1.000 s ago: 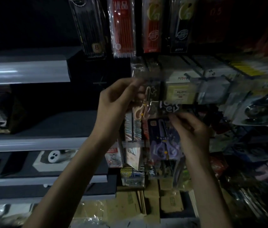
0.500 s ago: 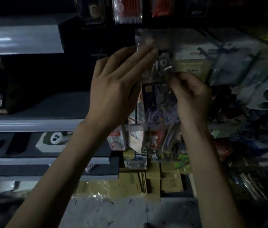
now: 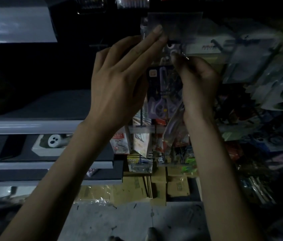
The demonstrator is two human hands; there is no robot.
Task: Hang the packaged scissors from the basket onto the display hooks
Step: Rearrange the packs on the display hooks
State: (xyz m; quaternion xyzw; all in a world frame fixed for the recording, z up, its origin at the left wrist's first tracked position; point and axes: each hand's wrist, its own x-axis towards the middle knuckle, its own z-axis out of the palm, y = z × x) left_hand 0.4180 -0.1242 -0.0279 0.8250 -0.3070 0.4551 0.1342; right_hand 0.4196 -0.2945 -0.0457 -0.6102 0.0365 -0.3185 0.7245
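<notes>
Scissors pack [image 3: 161, 91] hangs upright between your two hands, close against the display rack. It is a flat dark card under glossy clear plastic, with pale purple looped handles low down and the blades running up from them. Its top edge reaches your right fingertips, just beneath a clear flap [image 3: 177, 26], a stiff rectangular pane with a dull sheen. The spot is too dark to tell whether the pack's hole sits on a hook.

Your left hand [image 3: 119, 84] is spread almost flat, its fingers long and straight, and their tips touch the flap's lower left corner. The thumb is hidden behind the palm, so you cannot tell if it pinches anything. Your right hand [image 3: 198, 80] is curled tight, with its fingertips bunched together and pinching the top of the pack.

Crinkly packets [image 3: 140, 141] hang in a cluster just below the pack, their film catching small glints. To your left run smooth grey shelves [image 3: 15, 126] with rounded front edges. On a lower one, a pale shallow box [image 3: 38, 148] holds a white rounded gadget [image 3: 55, 140] with two dark dots. Down near the floor stand brown cardboard boxes [image 3: 177, 186], matte and square-cornered; what is inside them does not show.
</notes>
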